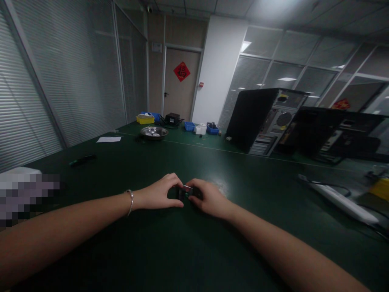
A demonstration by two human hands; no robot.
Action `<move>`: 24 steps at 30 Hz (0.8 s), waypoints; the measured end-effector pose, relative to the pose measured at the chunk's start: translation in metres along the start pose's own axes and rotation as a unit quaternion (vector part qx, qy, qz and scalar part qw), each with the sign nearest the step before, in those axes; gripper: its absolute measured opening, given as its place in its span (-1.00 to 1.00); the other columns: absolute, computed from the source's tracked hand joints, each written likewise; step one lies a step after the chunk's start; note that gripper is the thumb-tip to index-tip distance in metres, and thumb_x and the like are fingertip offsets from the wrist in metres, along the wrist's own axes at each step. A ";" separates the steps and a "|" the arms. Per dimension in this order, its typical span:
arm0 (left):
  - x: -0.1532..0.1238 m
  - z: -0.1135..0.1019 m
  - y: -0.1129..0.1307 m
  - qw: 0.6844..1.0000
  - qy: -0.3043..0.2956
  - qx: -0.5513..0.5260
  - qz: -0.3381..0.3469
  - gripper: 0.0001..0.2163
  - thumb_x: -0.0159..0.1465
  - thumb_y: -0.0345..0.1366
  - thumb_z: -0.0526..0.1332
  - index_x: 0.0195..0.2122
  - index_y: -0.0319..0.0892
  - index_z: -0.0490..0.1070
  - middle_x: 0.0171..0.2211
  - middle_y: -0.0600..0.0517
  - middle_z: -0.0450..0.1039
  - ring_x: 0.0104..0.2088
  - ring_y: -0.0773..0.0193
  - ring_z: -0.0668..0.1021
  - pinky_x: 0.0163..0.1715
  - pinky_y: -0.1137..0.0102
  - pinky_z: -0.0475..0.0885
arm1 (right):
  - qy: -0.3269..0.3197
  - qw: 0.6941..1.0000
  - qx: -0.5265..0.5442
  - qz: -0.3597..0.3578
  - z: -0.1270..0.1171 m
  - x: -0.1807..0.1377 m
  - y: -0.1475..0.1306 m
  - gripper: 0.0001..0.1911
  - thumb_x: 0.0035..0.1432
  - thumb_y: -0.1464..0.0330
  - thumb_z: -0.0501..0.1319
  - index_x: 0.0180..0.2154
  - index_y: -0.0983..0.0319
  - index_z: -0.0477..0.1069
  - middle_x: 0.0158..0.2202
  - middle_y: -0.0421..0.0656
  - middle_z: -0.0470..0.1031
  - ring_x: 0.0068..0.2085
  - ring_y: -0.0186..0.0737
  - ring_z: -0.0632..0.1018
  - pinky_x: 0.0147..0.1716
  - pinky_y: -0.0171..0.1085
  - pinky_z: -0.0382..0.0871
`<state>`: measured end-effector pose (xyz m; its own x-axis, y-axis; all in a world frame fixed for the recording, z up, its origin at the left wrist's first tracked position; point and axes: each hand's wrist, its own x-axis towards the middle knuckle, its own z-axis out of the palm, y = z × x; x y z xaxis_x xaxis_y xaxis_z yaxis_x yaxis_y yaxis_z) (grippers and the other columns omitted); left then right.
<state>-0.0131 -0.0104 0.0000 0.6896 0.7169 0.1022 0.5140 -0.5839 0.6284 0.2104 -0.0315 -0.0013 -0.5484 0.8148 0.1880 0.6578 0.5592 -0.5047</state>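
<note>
In front of me, above the dark green tabletop [146, 239], my two hands meet at a small dark object with a shiny metal piece [188, 189] and a bit of green. My right hand [211, 198] is closed around its right part, thumb below and fingers above. The thumb and forefinger of my left hand [159, 192] hold the left end between them, curved like a C, and a bracelet [131, 202] circles that wrist. Fingers cover much of the object, and its exact kind is too small and dark to make out.
A screwdriver-like tool [82, 160] and white paper [108, 139] lie to the left. Farther back are a metal bowl [153, 132], a yellow bin [145, 119] and blue bins [189, 126]. An open computer case [267, 119] stands right, beyond a white power strip [343, 202].
</note>
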 end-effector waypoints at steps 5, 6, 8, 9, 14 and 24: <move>0.004 0.003 -0.007 0.998 0.038 -0.052 -0.002 -0.65 0.12 -0.18 0.30 -0.08 -0.14 0.37 -0.21 0.01 0.34 -0.20 0.16 0.43 -0.19 0.27 0.37 | 0.033 0.999 0.028 0.008 0.004 0.000 -0.001 -0.69 0.10 0.43 0.23 -0.08 0.14 0.37 -0.16 -0.17 0.48 -0.20 -0.22 0.49 -0.24 -0.27 0.35; 0.005 0.003 -0.008 0.995 0.045 -0.084 -0.011 -0.65 0.13 -0.22 0.30 -0.06 -0.15 0.36 -0.23 0.01 0.35 -0.21 0.18 0.44 -0.19 0.27 0.38 | 0.056 0.998 0.042 0.007 0.005 0.000 0.000 -0.68 0.09 0.43 0.24 -0.07 0.14 0.36 -0.16 -0.17 0.48 -0.19 -0.22 0.49 -0.22 -0.26 0.35; 0.007 0.005 -0.012 0.985 0.052 -0.165 -0.017 -0.63 0.14 -0.30 0.28 -0.01 -0.17 0.31 -0.21 0.01 0.38 -0.18 0.20 0.46 -0.15 0.27 0.39 | 0.094 0.993 0.068 0.001 0.009 0.000 0.002 -0.66 0.09 0.42 0.24 -0.06 0.15 0.32 -0.15 -0.17 0.47 -0.17 -0.22 0.49 -0.19 -0.25 0.36; 0.007 0.006 -0.013 0.977 0.052 -0.208 -0.014 -0.62 0.15 -0.34 0.27 0.01 -0.17 0.29 -0.19 0.00 0.39 -0.15 0.20 0.47 -0.11 0.26 0.39 | 0.109 0.991 0.081 -0.007 0.010 0.000 0.004 -0.64 0.10 0.41 0.24 -0.04 0.16 0.30 -0.14 -0.16 0.46 -0.16 -0.23 0.49 -0.18 -0.25 0.36; 0.008 0.011 -0.010 0.955 0.038 -0.294 0.001 -0.60 0.15 -0.43 0.25 0.03 -0.19 0.26 -0.14 -0.04 0.44 -0.09 0.19 0.51 -0.03 0.22 0.38 | 0.169 0.978 0.115 -0.047 0.014 0.000 0.004 -0.62 0.12 0.40 0.23 -0.01 0.16 0.24 -0.14 -0.14 0.43 -0.18 -0.24 0.48 -0.17 -0.25 0.36; 0.005 0.011 0.002 0.973 0.039 -0.228 0.024 -0.64 0.16 -0.46 0.24 -0.01 -0.21 0.28 -0.23 -0.01 0.46 -0.19 0.22 0.53 -0.15 0.29 0.42 | 0.156 0.982 0.074 -0.082 0.012 -0.001 -0.004 -0.63 0.13 0.43 0.21 -0.01 0.15 0.24 -0.15 -0.14 0.42 -0.16 -0.23 0.46 -0.16 -0.25 0.36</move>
<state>-0.0028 -0.0117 -0.0068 0.6572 0.7299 0.1880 0.1896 -0.4015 0.8960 0.2025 -0.0364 -0.0096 -0.4407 0.7360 0.5140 0.4793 0.6770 -0.5585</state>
